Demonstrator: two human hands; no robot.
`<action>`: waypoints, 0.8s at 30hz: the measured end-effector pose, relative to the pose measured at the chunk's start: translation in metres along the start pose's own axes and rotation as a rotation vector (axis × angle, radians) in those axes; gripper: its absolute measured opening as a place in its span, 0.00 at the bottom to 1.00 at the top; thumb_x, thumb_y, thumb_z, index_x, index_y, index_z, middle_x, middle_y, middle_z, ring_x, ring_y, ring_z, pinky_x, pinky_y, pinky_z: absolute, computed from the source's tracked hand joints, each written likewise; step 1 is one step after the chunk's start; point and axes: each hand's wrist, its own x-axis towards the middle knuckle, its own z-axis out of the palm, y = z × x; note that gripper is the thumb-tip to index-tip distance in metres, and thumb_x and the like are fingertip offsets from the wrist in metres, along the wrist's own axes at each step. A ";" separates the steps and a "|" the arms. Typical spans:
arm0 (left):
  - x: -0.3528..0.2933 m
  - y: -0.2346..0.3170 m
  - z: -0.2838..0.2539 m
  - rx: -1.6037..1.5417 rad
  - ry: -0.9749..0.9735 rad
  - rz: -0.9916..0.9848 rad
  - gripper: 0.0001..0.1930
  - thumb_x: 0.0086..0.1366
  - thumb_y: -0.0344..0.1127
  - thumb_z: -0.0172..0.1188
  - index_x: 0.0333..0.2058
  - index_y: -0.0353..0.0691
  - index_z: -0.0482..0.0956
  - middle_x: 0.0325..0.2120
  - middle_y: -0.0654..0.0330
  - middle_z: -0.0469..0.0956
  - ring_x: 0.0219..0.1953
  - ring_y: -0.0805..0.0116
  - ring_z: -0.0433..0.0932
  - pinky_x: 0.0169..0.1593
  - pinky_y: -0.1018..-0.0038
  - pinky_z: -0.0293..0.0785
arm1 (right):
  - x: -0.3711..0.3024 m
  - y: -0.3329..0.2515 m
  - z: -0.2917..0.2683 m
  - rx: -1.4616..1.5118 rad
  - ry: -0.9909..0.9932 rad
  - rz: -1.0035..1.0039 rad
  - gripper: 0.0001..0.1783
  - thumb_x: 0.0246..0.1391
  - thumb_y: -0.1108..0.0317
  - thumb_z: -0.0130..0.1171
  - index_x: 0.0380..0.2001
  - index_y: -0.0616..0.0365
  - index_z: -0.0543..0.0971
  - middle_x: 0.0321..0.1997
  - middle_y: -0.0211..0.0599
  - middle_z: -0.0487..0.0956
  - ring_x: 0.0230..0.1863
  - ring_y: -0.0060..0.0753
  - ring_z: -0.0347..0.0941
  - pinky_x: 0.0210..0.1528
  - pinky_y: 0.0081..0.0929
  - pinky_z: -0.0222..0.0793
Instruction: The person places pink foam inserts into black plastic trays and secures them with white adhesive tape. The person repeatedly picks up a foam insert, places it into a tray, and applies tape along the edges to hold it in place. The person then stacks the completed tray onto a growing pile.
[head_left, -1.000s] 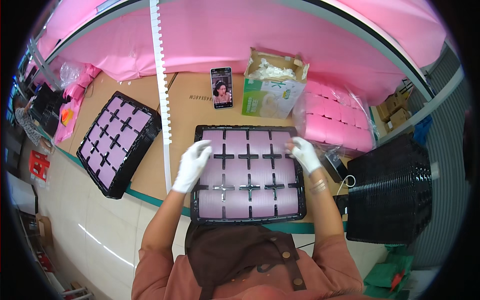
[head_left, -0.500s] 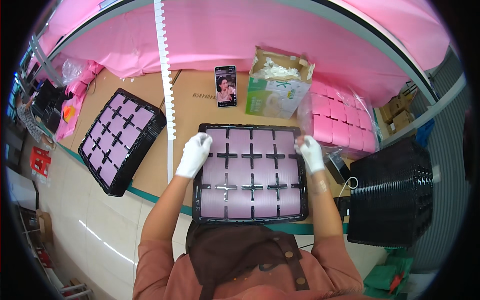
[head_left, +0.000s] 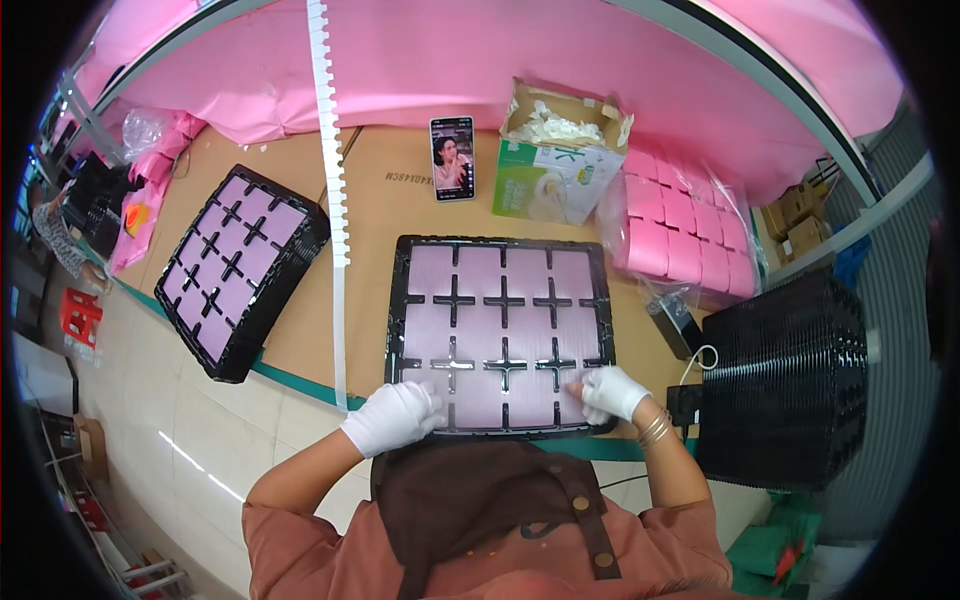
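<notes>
In front of me lies a black plastic tray (head_left: pixel 505 311) whose cross-shaped dividers part several flat pinkish-purple pieces (head_left: pixel 480 331). My left hand (head_left: pixel 398 413), in a white glove, rests at the tray's near left corner with the fingers curled in. My right hand (head_left: pixel 612 393), gloved too, is at the near right corner, its fingers pinched together over the pieces there. Whatever is between the fingers, if anything, is too small or hidden to make out.
A second filled tray (head_left: pixel 240 268) sits tilted at the left. Behind are a phone (head_left: pixel 454 160) and a green-white carton (head_left: pixel 560 170) with white scraps. At right are bagged pink pieces (head_left: pixel 685 225), a black box-like device (head_left: pixel 676 328) and stacked black trays (head_left: pixel 785 390).
Both hands have come from the tray's far corners back to its near corners, toward me. The tray appears in nearly the same place.
</notes>
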 end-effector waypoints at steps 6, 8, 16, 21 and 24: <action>0.034 0.045 -0.010 -0.200 0.116 0.066 0.18 0.67 0.49 0.53 0.30 0.39 0.79 0.28 0.48 0.79 0.31 0.48 0.80 0.36 0.55 0.76 | 0.023 -0.029 0.046 0.191 0.171 -0.452 0.19 0.61 0.55 0.54 0.30 0.63 0.77 0.22 0.40 0.81 0.24 0.30 0.80 0.30 0.27 0.75; 0.054 0.053 -0.004 -0.194 0.166 0.111 0.18 0.67 0.48 0.53 0.32 0.39 0.80 0.29 0.48 0.79 0.32 0.47 0.80 0.37 0.55 0.76 | 0.037 -0.044 0.058 0.246 -0.011 -0.441 0.13 0.61 0.63 0.54 0.32 0.64 0.76 0.24 0.41 0.81 0.26 0.27 0.80 0.30 0.25 0.75; -0.011 -0.010 0.024 -0.252 0.914 -0.373 0.10 0.64 0.35 0.58 0.40 0.36 0.79 0.36 0.49 0.78 0.43 0.47 0.76 0.46 0.60 0.74 | 0.006 0.045 0.012 -0.141 1.181 -0.081 0.16 0.57 0.61 0.55 0.41 0.61 0.81 0.40 0.53 0.81 0.42 0.56 0.78 0.45 0.43 0.74; -0.007 -0.029 0.045 -0.570 0.820 -0.635 0.15 0.63 0.38 0.61 0.41 0.31 0.79 0.34 0.47 0.77 0.39 0.50 0.78 0.44 0.62 0.74 | 0.048 0.091 0.021 0.336 0.917 -0.138 0.22 0.61 0.54 0.56 0.35 0.68 0.81 0.28 0.51 0.81 0.30 0.42 0.77 0.37 0.35 0.71; -0.001 -0.022 0.049 -0.555 0.890 -0.688 0.17 0.61 0.39 0.64 0.41 0.30 0.78 0.33 0.50 0.76 0.35 0.56 0.78 0.41 0.65 0.74 | 0.051 0.092 0.028 0.351 1.024 -0.123 0.23 0.62 0.53 0.56 0.34 0.68 0.80 0.26 0.48 0.80 0.27 0.38 0.74 0.34 0.34 0.69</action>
